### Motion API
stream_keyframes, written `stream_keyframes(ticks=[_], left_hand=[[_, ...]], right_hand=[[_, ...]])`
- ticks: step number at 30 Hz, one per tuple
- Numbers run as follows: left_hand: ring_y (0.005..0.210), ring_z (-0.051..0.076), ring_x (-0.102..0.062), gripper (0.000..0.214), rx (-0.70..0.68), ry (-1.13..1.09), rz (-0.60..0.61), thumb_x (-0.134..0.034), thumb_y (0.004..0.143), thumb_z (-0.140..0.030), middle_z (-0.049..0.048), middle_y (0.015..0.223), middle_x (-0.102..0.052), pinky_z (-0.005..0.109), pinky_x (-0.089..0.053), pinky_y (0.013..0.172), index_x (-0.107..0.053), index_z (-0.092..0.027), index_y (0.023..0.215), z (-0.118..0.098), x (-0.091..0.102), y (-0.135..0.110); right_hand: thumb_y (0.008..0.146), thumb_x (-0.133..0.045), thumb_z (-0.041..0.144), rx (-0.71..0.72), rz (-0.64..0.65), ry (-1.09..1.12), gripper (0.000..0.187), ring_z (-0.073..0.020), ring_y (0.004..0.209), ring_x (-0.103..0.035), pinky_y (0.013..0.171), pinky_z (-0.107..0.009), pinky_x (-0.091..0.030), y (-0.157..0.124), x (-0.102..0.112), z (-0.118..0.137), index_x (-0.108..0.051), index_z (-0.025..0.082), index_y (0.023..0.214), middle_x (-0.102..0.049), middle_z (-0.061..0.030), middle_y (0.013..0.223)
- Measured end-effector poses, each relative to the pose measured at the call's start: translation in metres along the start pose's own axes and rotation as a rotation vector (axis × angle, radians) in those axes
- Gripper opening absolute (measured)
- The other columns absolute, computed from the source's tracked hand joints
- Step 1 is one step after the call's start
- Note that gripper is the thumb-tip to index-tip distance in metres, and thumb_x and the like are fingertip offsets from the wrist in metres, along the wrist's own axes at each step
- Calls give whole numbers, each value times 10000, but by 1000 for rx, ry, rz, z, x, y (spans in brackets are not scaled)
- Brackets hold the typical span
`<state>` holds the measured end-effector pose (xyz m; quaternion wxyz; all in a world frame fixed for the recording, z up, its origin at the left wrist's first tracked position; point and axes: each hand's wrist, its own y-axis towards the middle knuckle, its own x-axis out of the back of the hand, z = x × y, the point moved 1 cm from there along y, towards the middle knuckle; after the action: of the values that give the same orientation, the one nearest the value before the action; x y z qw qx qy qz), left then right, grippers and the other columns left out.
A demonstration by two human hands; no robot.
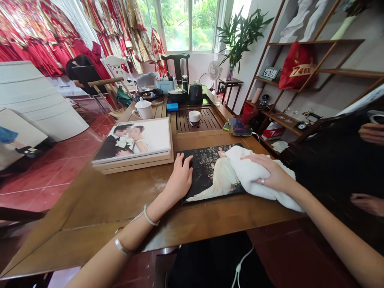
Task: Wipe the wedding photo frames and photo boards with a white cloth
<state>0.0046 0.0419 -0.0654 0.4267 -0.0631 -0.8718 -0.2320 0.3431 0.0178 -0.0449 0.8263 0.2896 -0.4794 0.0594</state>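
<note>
A dark photo panel [207, 168] showing a figure in a white dress lies flat on the wooden table [126, 200] in front of me. My left hand [181, 178] rests flat on its left edge, fingers stretched out. My right hand [268, 172], with a ring on one finger, presses down on a white cloth [255, 176] that lies over the panel's right part. The fingers are spread over the cloth.
A stack of wedding photo panels [135, 146] lies to the left. Behind are a tea tray [195, 120] with a cup [194, 116], a white teapot [144, 109], kettles and a phone [238, 127]. Another person's hands [370, 134] show at the right. Shelves stand beyond.
</note>
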Motion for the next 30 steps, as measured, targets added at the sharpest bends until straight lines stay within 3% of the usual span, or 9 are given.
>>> stream_keyframes(ticks=[8,13,17,24,27,30], left_hand=[[1506,350,-193,405,14,5,27,-377,964,-176,251,1513,-356,585,-258,1184,-427,-118,1362,-2,3,0],[1505,350,-195,396,-19,28,12,-366,969,-183,244,1513,-364,614,-274,1168,-415,-137,1359,-3,2,0],[1499,348,-217,390,-21,41,6,-372,970,-195,245,1500,-385,601,-276,1176,-416,-125,1351,-2,2,1],[1500,352,-211,403,1,37,33,-374,970,-214,257,1509,-374,581,-265,1187,-418,-99,1354,-3,4,2],[1501,350,-209,408,-6,32,36,-380,968,-210,261,1506,-376,586,-263,1185,-418,-96,1358,-1,3,3],[1505,334,-207,408,-23,18,17,-383,967,-203,234,1511,-381,599,-267,1180,-410,-135,1368,0,2,2]], right_hand=[[617,-725,332,-121,-31,24,588,-360,1149,-612,997,-539,-469,78,-24,-38,-655,216,1189,-665,-114,1270],[612,-709,331,-145,-54,38,582,-362,1143,-622,1004,-543,-469,96,-33,-40,-662,191,1175,-674,-131,1251],[620,-719,324,-28,-42,20,540,-362,1120,-627,985,-547,-478,83,-31,-17,-668,207,1144,-695,-116,1195],[704,-690,256,200,95,52,599,-346,1211,-554,1015,-562,-432,14,-17,47,-600,278,1296,-638,-98,1291],[711,-691,255,214,86,63,615,-345,1208,-556,1013,-555,-431,-6,-9,52,-588,287,1317,-627,-103,1303],[731,-683,276,205,89,64,586,-338,1210,-563,1021,-544,-431,-8,-7,40,-588,282,1309,-647,-96,1284]])
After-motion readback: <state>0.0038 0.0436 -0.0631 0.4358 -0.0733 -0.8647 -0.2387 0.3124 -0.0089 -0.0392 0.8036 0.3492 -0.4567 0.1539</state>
